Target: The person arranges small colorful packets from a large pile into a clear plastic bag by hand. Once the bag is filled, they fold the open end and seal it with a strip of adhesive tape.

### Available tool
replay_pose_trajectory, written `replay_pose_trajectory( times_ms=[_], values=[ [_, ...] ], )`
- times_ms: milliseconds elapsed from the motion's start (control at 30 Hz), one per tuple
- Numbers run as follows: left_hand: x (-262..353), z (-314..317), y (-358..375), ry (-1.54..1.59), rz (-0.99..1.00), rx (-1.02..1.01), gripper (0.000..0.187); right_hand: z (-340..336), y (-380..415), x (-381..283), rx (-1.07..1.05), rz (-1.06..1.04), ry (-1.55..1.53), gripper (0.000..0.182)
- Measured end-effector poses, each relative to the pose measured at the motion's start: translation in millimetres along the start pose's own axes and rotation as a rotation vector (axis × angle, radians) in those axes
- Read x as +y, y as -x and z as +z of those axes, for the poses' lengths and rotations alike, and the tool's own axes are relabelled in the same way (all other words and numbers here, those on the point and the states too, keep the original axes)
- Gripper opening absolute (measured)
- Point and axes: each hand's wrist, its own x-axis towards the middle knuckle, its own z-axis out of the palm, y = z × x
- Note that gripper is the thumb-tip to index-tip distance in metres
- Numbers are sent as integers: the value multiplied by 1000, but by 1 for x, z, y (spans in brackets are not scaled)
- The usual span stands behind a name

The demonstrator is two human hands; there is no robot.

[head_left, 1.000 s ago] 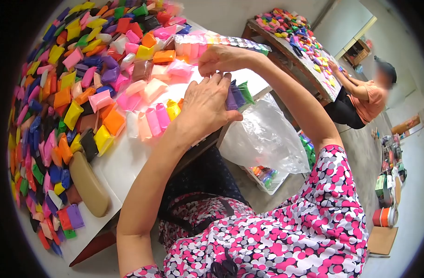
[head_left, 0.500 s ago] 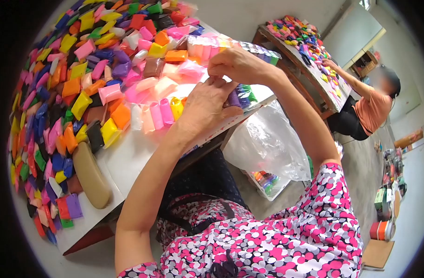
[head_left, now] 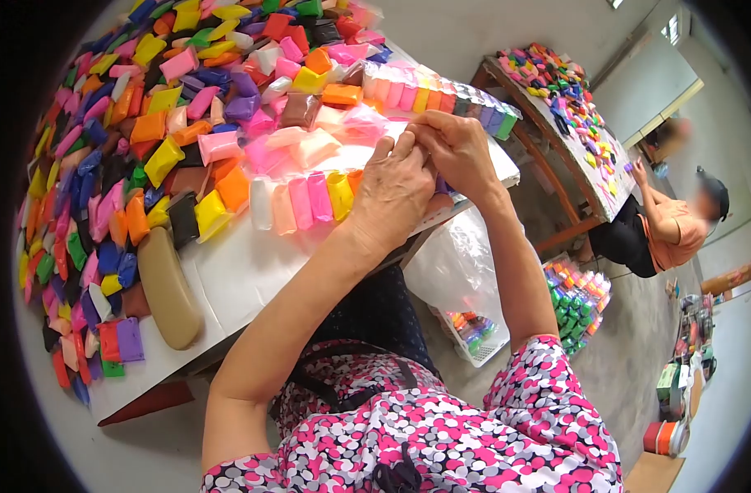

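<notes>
Packets (head_left: 310,200) in white, peach, pink and yellow lie in a row near the centre of the frame, on the worktop (head_left: 236,275). At the row's right end the left hand (head_left: 389,191) and right hand (head_left: 457,154) meet with fingers bent; I cannot tell whether either grasps anything, as they hide what is between. A wrapped bundle (head_left: 439,99) lies just beyond, upper middle. A colourful heap (head_left: 149,123) fills the upper left.

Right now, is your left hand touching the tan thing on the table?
Apart: the head view shows white tabletop between the left hand and the tan thing.
</notes>
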Motion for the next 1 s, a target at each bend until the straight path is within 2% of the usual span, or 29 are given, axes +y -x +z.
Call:
replay_pose_trajectory(
  times_ms=[67, 167, 267, 367, 467, 567, 633, 700, 1000],
  values=[
    [0, 3, 1, -26, -4, -11, 46, 2, 1, 1, 19, 19, -34, 14],
    [-2, -11, -4, 136, -63, -149, 36, 5, 0, 1, 42, 33, -38, 15],
    [0, -24, -6, 151, -97, -273, 28, 7, 0, -2, 61, 40, -33, 15],
    [5, -36, -15, 42, -133, -436, 27, 8, 0, -2, 67, 45, -54, 16],
    [-5, -32, -8, -135, 64, -220, 34, 7, -1, -2, 73, 40, -16, 17],
    [9, -68, 8, -79, -42, 9, 46, 7, 0, -1, 42, 60, -30, 16],
    [6, -77, 29, -161, -149, -129, 51, 6, 1, -2, -13, 105, -70, 15],
    [-5, -79, 42, -187, -200, -231, 54, 7, 2, -3, -3, 56, -11, 14],
    [-16, -79, 49, -95, -193, -286, 50, 4, 12, -19, 59, -100, 91, 15]
  ],
)
